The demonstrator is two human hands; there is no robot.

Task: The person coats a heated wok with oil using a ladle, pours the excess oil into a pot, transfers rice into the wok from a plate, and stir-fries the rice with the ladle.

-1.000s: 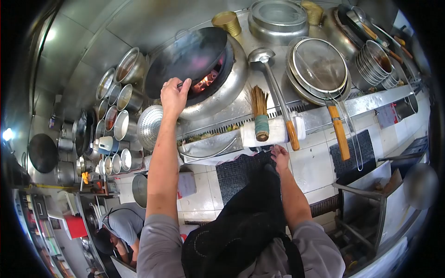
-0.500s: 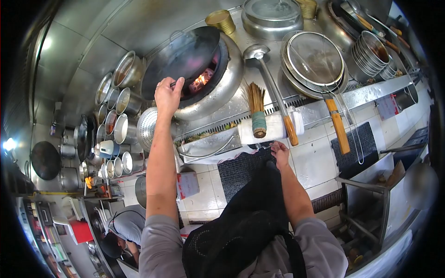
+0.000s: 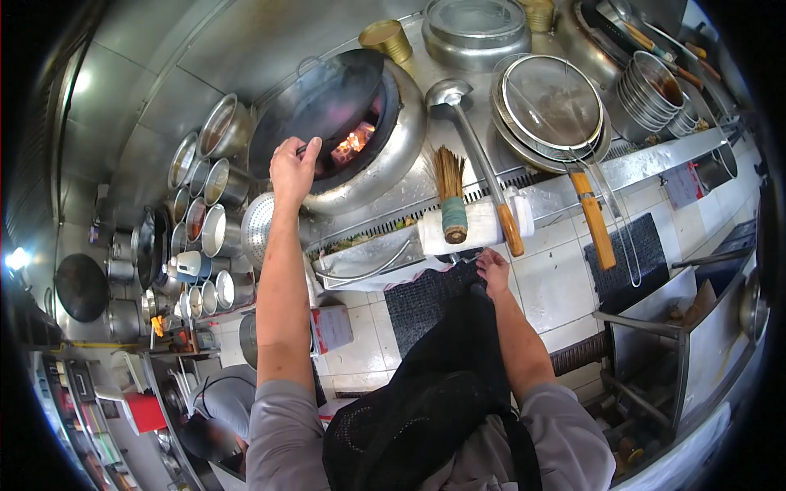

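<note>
My left hand (image 3: 295, 169) is closed around the handle of a black wok (image 3: 315, 102), holding it tilted up over the burner. Glowing orange fire (image 3: 354, 144) shows in the burner opening below its raised side. A broad steel ring (image 3: 403, 135) surrounds the burner. My right hand (image 3: 493, 268) is low at the stove's front edge, fingers pinched together; what they grip, if anything, is hidden. Near it, a bamboo brush (image 3: 453, 200) with a green-wrapped grip lies on a folded white towel (image 3: 429, 233). Beside the brush rests a steel ladle (image 3: 476, 143) with a wooden handle.
A wire strainer (image 3: 553, 102) sits over a pan to the right, its wooden handle overhanging the edge. Metal containers (image 3: 217, 229) crowd the left side. A gold tin (image 3: 386, 39) and lidded pot (image 3: 476, 33) stand behind. Another person (image 3: 225, 401) bends at lower left.
The view has shifted very slightly. My left hand keeps the wok tilted at nearly the same angle, and my right hand stays at the stove's front edge.
</note>
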